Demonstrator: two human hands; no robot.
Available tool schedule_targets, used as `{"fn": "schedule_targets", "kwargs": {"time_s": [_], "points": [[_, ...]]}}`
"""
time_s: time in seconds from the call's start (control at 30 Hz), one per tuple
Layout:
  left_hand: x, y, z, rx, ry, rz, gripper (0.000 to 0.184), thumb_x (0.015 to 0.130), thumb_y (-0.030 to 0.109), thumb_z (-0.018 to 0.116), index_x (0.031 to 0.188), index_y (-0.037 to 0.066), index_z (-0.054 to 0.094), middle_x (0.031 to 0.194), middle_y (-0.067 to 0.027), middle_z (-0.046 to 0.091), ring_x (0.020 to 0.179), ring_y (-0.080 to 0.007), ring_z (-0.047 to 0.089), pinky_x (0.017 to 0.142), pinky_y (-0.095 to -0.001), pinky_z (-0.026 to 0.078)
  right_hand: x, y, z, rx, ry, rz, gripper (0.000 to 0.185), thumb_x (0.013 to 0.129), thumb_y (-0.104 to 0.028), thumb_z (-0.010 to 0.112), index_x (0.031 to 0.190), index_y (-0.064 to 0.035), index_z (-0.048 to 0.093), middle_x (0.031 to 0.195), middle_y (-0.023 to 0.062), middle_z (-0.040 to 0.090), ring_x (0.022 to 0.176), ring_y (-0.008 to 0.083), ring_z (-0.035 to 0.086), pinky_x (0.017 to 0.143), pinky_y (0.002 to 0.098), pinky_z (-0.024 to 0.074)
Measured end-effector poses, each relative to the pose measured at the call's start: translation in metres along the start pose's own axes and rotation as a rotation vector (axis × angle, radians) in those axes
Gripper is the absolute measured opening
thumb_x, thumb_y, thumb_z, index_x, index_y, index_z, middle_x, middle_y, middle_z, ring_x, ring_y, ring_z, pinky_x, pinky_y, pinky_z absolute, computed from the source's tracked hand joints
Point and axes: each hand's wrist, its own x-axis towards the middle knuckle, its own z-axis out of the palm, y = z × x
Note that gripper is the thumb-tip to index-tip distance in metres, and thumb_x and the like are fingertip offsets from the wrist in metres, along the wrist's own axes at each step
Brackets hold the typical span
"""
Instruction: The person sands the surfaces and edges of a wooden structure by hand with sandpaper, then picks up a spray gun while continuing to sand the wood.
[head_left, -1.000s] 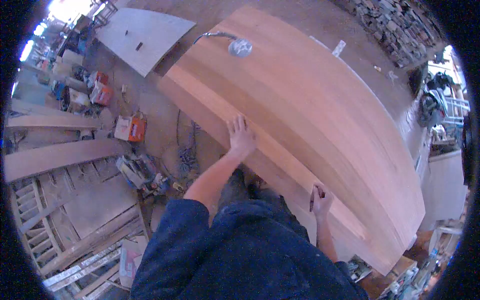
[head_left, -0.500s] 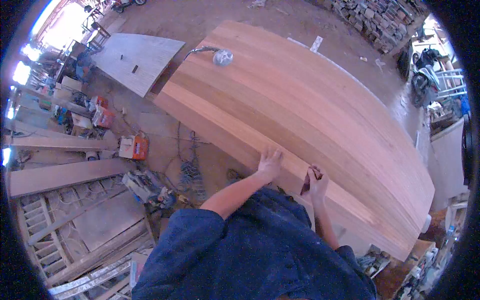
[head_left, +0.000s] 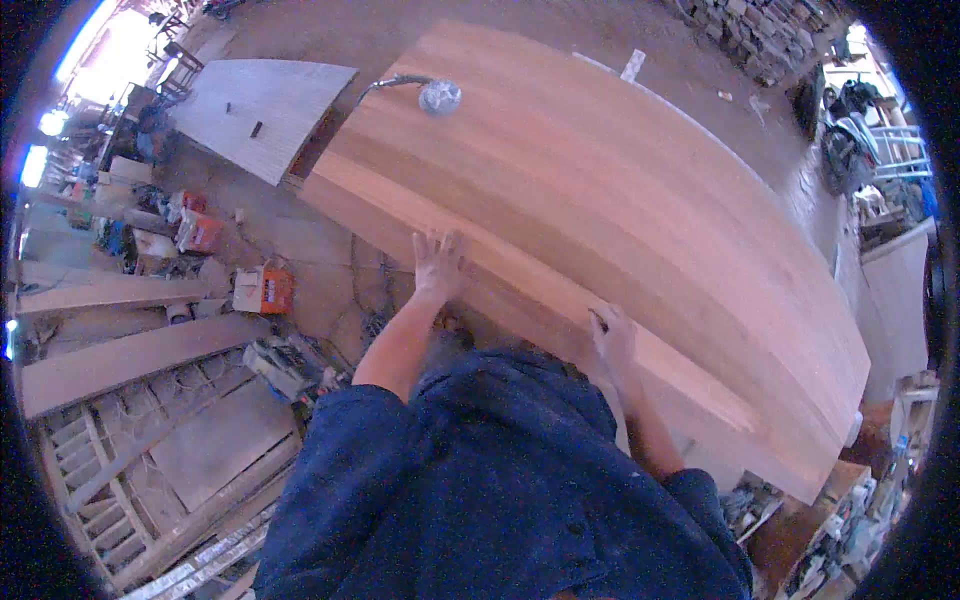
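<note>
A cluttered workshop spreads around the wide wooden panel, which lies in front of the person's dark shirt. Its near edge slants from upper left to lower right in my view; past its curved far edge I see open brown floor, while the gap to the pale panel at upper left is narrow. The left hand is open, fingers spread, palm down on the wooden panel by the near edge. The right hand is partly curled over the panel's near side, with a small dark piece at its fingers; I can't tell what it is. On the left floor sits an orange-and-white box, with red boxes beyond; I can't make out their contents. A silvery round object on a curved stem sits toward the panel's upper-left end, and stacked wood stands at upper right.
</note>
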Motion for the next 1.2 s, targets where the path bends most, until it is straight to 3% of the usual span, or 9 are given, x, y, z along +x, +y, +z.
{"fn": "schedule_targets", "kwargs": {"time_s": [0.07,0.23,0.47,0.67,0.7,0.73,0.87,1.07,1.2], "points": [[0.004,-0.015,-0.001,0.009,-0.020,-0.023,0.059,0.103,0.045,0.040,0.156,0.019,0.040,0.165,-0.0070,0.029,0.152,-0.0439,0.020,0.122,-0.0657,0.004,0.016,-0.005,0.023,0.115,-0.070,0.077,0.018,0.089,-0.010,0.068,0.107,-0.0090,0.074,0.100,0.0096,0.069,0.095,0.0294,0.065,0.082,0.0395,0.0533],[0.023,-0.079,0.009,0.026,0.016,-0.038,0.059,0.104,0.044,0.040,0.157,0.018,0.038,0.165,-0.0079,0.030,0.153,-0.0408,0.019,0.123,-0.0637,0.004,0.056,-0.023,0.062,-0.056,-0.129,-0.298,0.009,0.089,-0.012,0.069,0.098,-0.0118,0.071,0.098,0.0078,0.068,0.097,0.0295,0.065,0.083,0.0418,0.0545],[0.068,-0.203,0.042,-0.032,0.083,-0.177,0.059,0.103,0.041,0.044,0.157,0.017,0.038,0.163,-0.0100,0.031,0.150,-0.0429,0.024,0.122,-0.0650,0.006,0.099,-0.082,0.118,-0.047,-0.247,-0.177,0.006,0.088,-0.009,0.069,0.095,-0.0098,0.068,0.091,0.0097,0.063,0.095,0.0305,0.064,0.080,0.0425,0.0545],[0.134,-0.325,0.092,-0.097,0.299,-0.523,0.058,0.102,0.038,0.047,0.155,0.015,0.038,0.162,-0.0131,0.032,0.151,-0.0429,0.022,0.120,-0.0658,0.012,0.150,-0.148,0.175,0.085,-0.275,-0.112,0.009,0.088,-0.006,0.070,0.096,-0.0088,0.068,0.088,0.0106,0.061,0.088,0.0319,0.064,0.075,0.0434,0.0541],[0.147,-0.337,0.095,-0.181,0.381,-0.673,0.057,0.101,0.037,0.048,0.153,0.014,0.040,0.160,-0.0130,0.034,0.150,-0.0419,0.024,0.120,-0.0652,0.013,0.155,-0.156,0.184,0.078,-0.265,-0.098,0.009,0.087,-0.006,0.071,0.096,-0.0076,0.068,0.088,0.0111,0.061,0.087,0.0324,0.064,0.074,0.0435,0.0540],[0.154,-0.343,0.092,-0.264,0.465,-0.831,0.056,0.101,0.037,0.048,0.151,0.014,0.041,0.158,-0.0128,0.037,0.149,-0.0409,0.026,0.120,-0.0645,0.014,0.162,-0.163,0.191,0.069,-0.256,-0.089,0.009,0.087,-0.006,0.071,0.096,-0.0065,0.068,0.087,0.0117,0.060,0.086,0.0329,0.063,0.074,0.0436,0.0540],[0.157,-0.333,0.061,-0.247,0.350,-0.961,0.052,0.100,0.036,0.049,0.147,0.013,0.044,0.153,-0.0107,0.042,0.144,-0.0374,0.033,0.120,-0.0635,0.015,0.199,-0.209,0.217,0.029,-0.353,-0.135,0.010,0.086,-0.006,0.072,0.095,-0.0059,0.069,0.086,0.0129,0.060,0.085,0.0340,0.063,0.074,0.0435,0.0535],[0.152,-0.334,0.052,-0.345,0.316,-0.975,0.049,0.100,0.034,0.048,0.144,0.015,0.046,0.146,-0.0096,0.048,0.141,-0.0349,0.037,0.120,-0.0635,0.013,0.286,-0.307,0.315,0.151,-0.302,-0.254,0.009,0.085,-0.004,0.070,0.093,-0.0060,0.070,0.089,0.0156,0.061,0.085,0.0360,0.062,0.073,0.0448,0.0522],[0.148,-0.343,0.062,-0.378,0.350,-0.947,0.051,0.097,0.033,0.053,0.143,0.009,0.048,0.145,-0.0113,0.050,0.143,-0.0343,0.036,0.122,-0.0621,0.011,0.345,-0.373,0.380,0.158,-0.335,-0.336,0.008,0.085,-0.007,0.069,0.092,-0.0071,0.071,0.088,0.0159,0.062,0.087,0.0370,0.064,0.074,0.0461,0.0527]]}}
